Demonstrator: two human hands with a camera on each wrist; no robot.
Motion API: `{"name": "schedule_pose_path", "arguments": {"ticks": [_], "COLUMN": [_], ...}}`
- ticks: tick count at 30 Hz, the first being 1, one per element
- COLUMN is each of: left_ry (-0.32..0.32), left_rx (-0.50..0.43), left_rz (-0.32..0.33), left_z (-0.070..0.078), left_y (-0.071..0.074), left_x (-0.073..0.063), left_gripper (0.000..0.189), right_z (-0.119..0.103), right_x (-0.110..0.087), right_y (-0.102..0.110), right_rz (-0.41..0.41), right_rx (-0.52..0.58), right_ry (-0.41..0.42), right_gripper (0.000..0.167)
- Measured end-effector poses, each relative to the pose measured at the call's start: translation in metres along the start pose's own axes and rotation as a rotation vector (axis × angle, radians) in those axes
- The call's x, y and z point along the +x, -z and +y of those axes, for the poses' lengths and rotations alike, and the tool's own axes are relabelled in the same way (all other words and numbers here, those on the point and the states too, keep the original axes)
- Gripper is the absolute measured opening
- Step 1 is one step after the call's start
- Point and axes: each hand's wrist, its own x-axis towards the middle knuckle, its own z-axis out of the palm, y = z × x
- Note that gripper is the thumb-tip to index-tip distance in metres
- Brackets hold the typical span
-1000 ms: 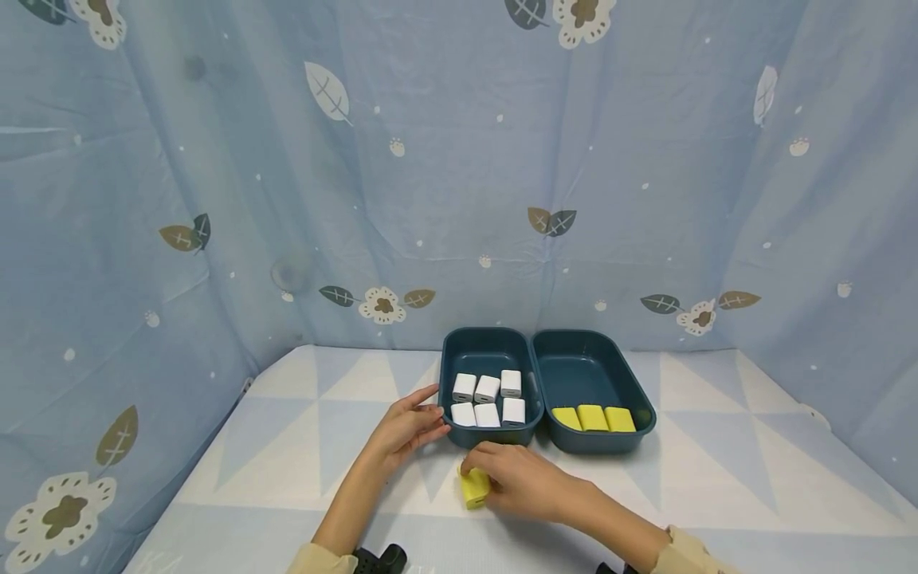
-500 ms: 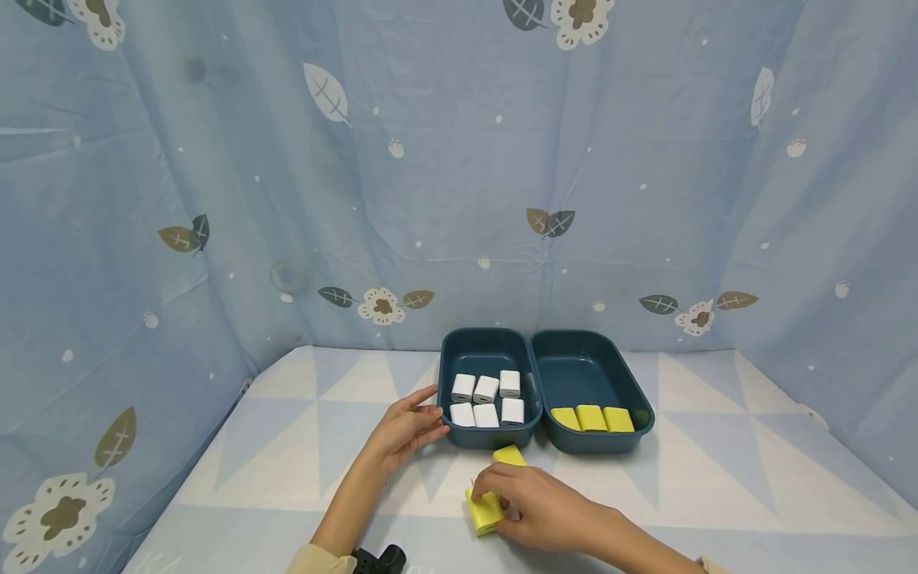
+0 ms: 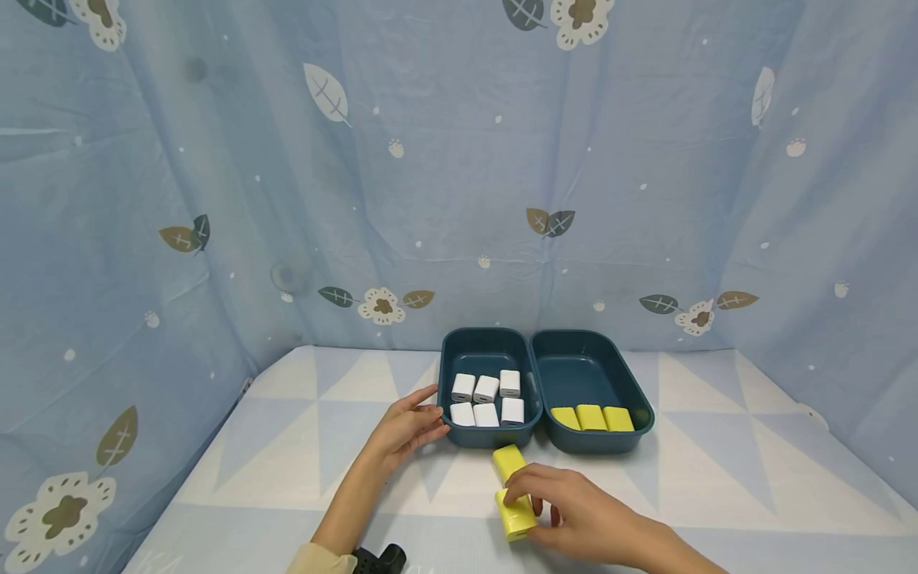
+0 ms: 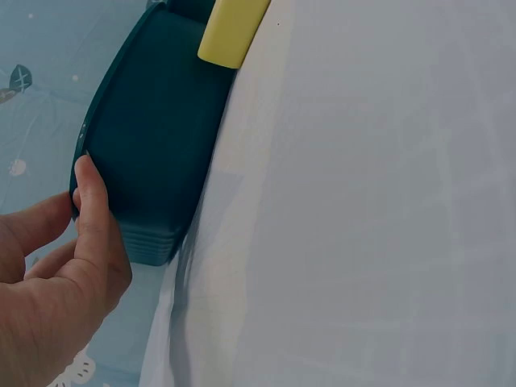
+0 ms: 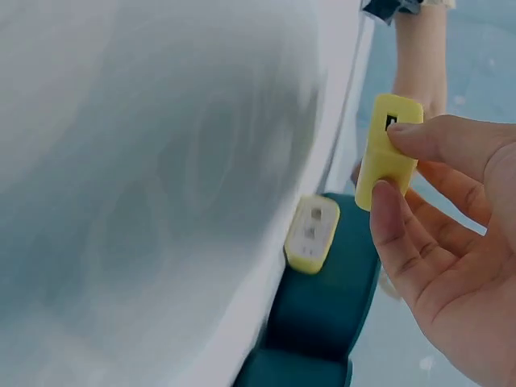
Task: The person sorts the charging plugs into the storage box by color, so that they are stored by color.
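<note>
My right hand (image 3: 574,510) pinches a yellow USB charger (image 3: 515,518) between thumb and fingertips; its port end (image 5: 392,121) shows in the right wrist view. Just beyond it, a second yellow charger (image 3: 508,458) stands on the table in front of the bins. Its pale face (image 5: 313,230) shows in the right wrist view. My left hand (image 3: 403,426) rests at the near left corner of the left dark teal bin (image 3: 495,437), fairly straight fingers touching its rim and outer wall. Several white chargers (image 3: 485,389) lie inside that bin.
Beside it, side by side, stands a right teal bin (image 3: 598,442) with 3 yellow chargers (image 3: 592,418) in a row along its near wall. The patterned table cover (image 3: 717,462) ends at a blue curtain (image 3: 459,199) behind the bins.
My right hand has moved right and slightly nearer with the yellow charger. The second yellow charger has come into view from behind the hand. My left hand stays at the bin.
</note>
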Motion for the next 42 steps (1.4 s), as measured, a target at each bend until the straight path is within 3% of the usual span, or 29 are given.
{"name": "schedule_pose_path", "arguments": {"ticks": [5,11,15,19,22,27,36,42], "left_ry": [-0.004,-0.006,-0.004,-0.004,-0.006,-0.007,-0.044,-0.013], "left_rx": [0.002,0.001,-0.002,-0.003,-0.002,-0.003,-0.012,0.002], "left_rz": [-0.006,-0.004,0.002,0.0,-0.004,-0.009,-0.06,-0.015], "left_z": [0.0,0.0,0.0,0.0,0.0,0.0,0.0,-0.001], "left_y": [0.001,0.0,0.0,0.0,0.0,0.0,0.002,0.001], "left_x": [-0.001,-0.001,0.0,0.0,-0.001,-0.002,-0.004,-0.002], "left_gripper": [0.056,0.056,0.056,0.056,0.056,0.057,0.06,0.057], "right_z": [0.005,0.007,0.011,0.016,0.018,0.023,0.039,0.045], "right_x": [-0.012,-0.022,-0.029,-0.035,-0.038,-0.04,-0.038,-0.031], "right_y": [0.01,0.024,0.033,0.042,0.049,0.06,0.079,0.091], "right_rz": [0.054,0.093,0.126,0.167,0.193,0.249,0.356,0.351], "right_rx": [0.01,0.027,0.033,-0.009,-0.052,-0.118,-0.202,-0.239], "right_ry": [0.044,-0.018,0.011,0.057,0.04,0.008,0.07,0.068], "right_gripper": [0.037,0.035,0.035,0.037,0.038,0.04,0.046,0.045]}}
